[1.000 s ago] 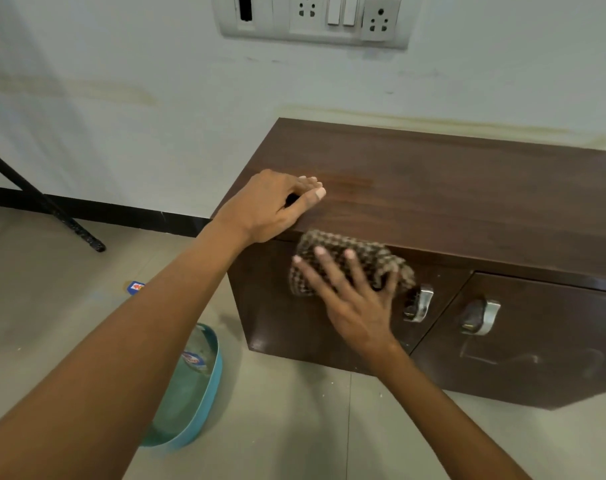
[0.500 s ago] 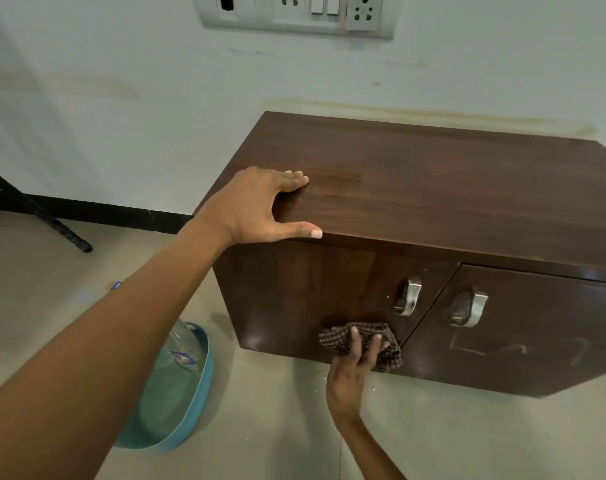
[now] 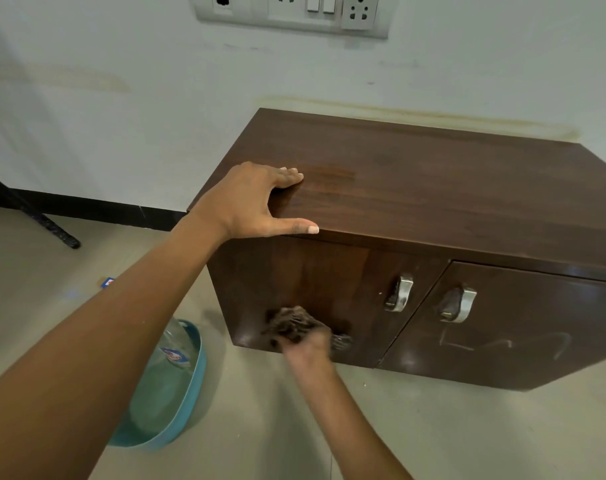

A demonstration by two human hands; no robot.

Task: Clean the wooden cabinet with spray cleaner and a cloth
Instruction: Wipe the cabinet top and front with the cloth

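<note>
Single head-worn view, looking forward and steeply down from above. Close to the wooden cabinet (image 3: 415,202), top and front doors both visible, filling the 3 o'clock half. Wall socket panel (image 3: 291,12) cut off at 12 o'clock, floor (image 3: 433,427) across 6 o'clock, blue basin (image 3: 190,386) at 7 o'clock. Wide-angle bend along straight edges.

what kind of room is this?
Likely a room in a home: a low wooden cabinet against a painted wall, a switch-and-socket panel above it, and a tiled floor.
</note>
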